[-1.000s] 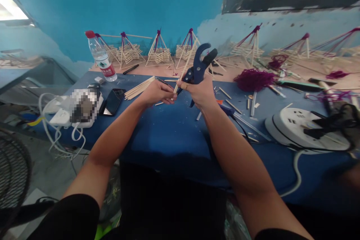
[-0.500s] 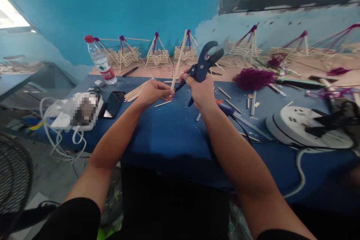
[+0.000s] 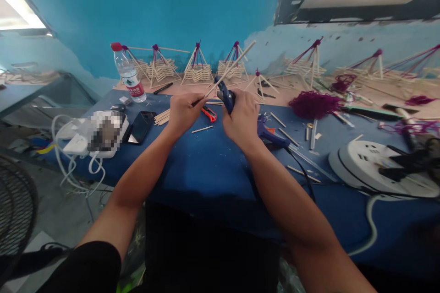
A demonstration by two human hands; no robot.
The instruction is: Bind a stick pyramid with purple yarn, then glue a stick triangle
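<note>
The left hand (image 3: 184, 112) pinched the lower end of a long, pale wooden stick (image 3: 238, 61), which slanted toward the far edge of the blue-topped table (image 3: 202, 160). The right hand (image 3: 242, 121) was wrapped around a dark-blue, curved-headed cutter (image 3: 225, 95), its head at the stick; presumably one hand steadied the stick for the tool. Loose, pale wooden sticks (image 3: 162, 117) lay beside the left hand, probably for easy reach.

1 red-capped water bottle (image 3: 133, 83) is standing near 1 black pen (image 3: 162, 88). 1 phone (image 3: 142, 127) is lying on the blue table (image 3: 192, 165). White cords (image 3: 55, 135) are looping at its left, above 1 fan (image 3: 15, 206); 1 white socket reel (image 3: 352, 169) is sitting right.
</note>
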